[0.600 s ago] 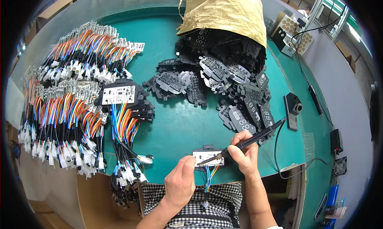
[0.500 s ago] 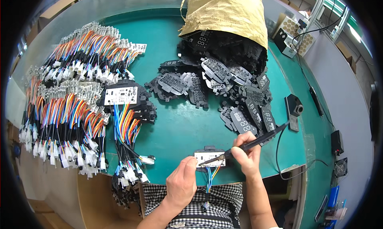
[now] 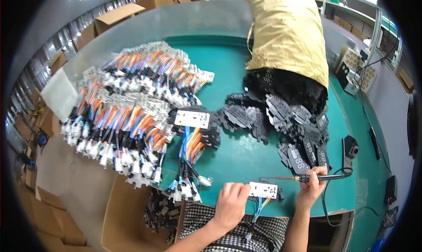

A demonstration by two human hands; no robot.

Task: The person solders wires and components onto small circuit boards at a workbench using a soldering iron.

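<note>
A white circuit board [image 3: 263, 190] lies on a black plastic panel [image 3: 280, 195] near the front edge of the table. Coloured wires [image 3: 258, 207] run from the board down toward the checked apron. My left hand [image 3: 231, 206] is closed at the board's left edge, its fingertips partly hidden. In my right hand [image 3: 311, 190] is a soldering iron [image 3: 325, 177], held like a pen. Its thin tip points left, just above the upper edge of the board and apart from it.
Stacks of wired boards [image 3: 127, 116] cover the table's left side, beside a finished-looking board pile [image 3: 192, 119]. Black display panels [image 3: 281, 111] spill from a yellow sack [image 3: 285, 32]. An iron stand [image 3: 349, 151] is at right, with the iron's cord [image 3: 326, 203] looping below.
The soldering iron has lifted off the board and turned nearly level, its tip now beyond the board's upper edge. My left hand stays at the board. The whole view has shifted leftward.
</note>
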